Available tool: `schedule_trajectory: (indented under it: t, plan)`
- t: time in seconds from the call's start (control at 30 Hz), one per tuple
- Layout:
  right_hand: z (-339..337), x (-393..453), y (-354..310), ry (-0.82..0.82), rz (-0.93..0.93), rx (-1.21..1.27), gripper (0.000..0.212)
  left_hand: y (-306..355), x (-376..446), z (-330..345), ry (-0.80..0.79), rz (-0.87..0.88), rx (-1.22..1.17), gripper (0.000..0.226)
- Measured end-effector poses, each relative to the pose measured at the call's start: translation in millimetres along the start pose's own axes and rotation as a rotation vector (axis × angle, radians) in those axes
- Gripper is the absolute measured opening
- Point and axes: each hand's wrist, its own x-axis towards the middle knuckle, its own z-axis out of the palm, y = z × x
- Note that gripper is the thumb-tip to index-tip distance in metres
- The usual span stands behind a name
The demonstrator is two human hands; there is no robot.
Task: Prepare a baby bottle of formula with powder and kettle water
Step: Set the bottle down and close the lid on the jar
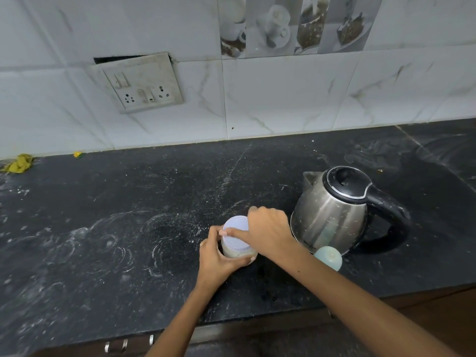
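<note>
Hands: both on the powder jar (238,249); my left hand (219,258) wraps its body from the near side, my right hand (268,231) grips the pale lid (235,233) from above, thumb across the top.
Grip: both closed on the jar, the left steadying, the right set for a twist; whether the lid is loosening or tightening I cannot tell.
Jar: standing on the black table (128,228) right in front of me, with pale powder showing through the clear wall.
Kettle: the steel kettle (332,215) stands just right of my right hand, lid shut, spout toward the wall, handle pointing right.
Pale round piece: a light blue-green dome (329,257) lies against the kettle's near side, perhaps the bottle's cap; no bottle body shows.
Table surface: smeared with white streaks and specks.
Risk, spill: if the lid gives suddenly, the jar could jerk in my left hand and throw powder out.
Risk, kettle: my right wrist is near the steel wall; if the water is hot, a wide elbow swing could mean a burn or a knock.
Risk, slip: a dusty table gives the jar little footing.
</note>
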Motion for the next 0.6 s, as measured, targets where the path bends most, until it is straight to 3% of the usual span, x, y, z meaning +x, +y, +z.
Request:
schedule_trajectory:
  t: [0.07, 0.17, 0.27, 0.4, 0.47, 0.6]
  plan:
    - [3, -1, 10, -0.041, -0.098, 0.102, 0.076, -1, 1, 0, 0.001, 0.003, -0.011, 0.07]
    - [10, -2, 18, -0.251, -0.338, 0.379, 0.083, -2, 1, 0, -0.002, 0.006, -0.02, 0.068]
    - [20, -7, 2, -0.109, -0.231, 0.243, 0.075, -2, 0, 0, -0.006, 0.016, -0.03, 0.069]
    - [17, 2, -9, 0.03, -0.052, 0.042, 0.094, 2, 0, 2, -0.014, -0.003, -0.031, 0.072]
    - [19, 10, 1, 0.005, -0.148, 0.093, 0.096, 3, 0, 2, -0.008, -0.015, -0.025, 0.074]
    - [44, 11, 17, -0.025, -0.48, 0.334, 0.079, -1, 0, 3, 0.003, 0.004, -0.014, 0.07]
